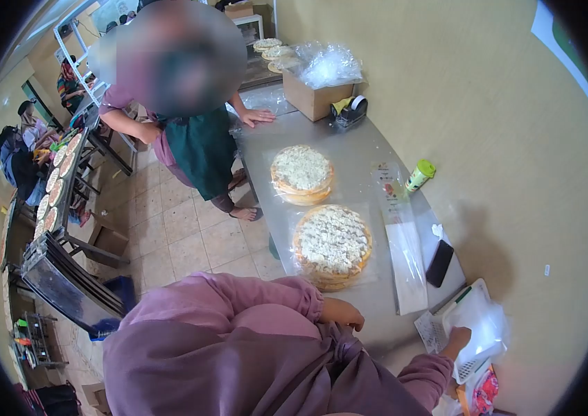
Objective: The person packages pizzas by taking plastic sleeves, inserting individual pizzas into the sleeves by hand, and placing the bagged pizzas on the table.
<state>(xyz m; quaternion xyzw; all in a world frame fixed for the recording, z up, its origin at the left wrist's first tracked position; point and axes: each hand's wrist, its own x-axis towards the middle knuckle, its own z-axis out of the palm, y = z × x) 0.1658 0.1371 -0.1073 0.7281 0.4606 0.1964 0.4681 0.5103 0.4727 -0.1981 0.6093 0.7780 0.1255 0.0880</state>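
Note:
My left hand (pixel 343 313) is at the near table edge, just below the nearer stack of pizzas. Its fingers are loosely bent and hold nothing that I can see. My right hand (pixel 459 340) reaches into a white plastic basket (pixel 461 374) on the right, its fingers closed at the edge of the clear plastic bags (pixel 484 331) there. The nearer pizza stack (pixel 332 239) is topped with white shredded cheese and lies on clear plastic. A second cheese-topped stack (pixel 301 168) sits behind it, apart from both hands.
A long clear packet of printed sleeves (pixel 405 256), a black phone (pixel 440 263) and a green tumbler (pixel 420 175) line the table's right side. Behind stand a tape dispenser (pixel 349 111) and a cardboard box (pixel 317 97). A co-worker's hand (pixel 258 117) rests on the far table edge.

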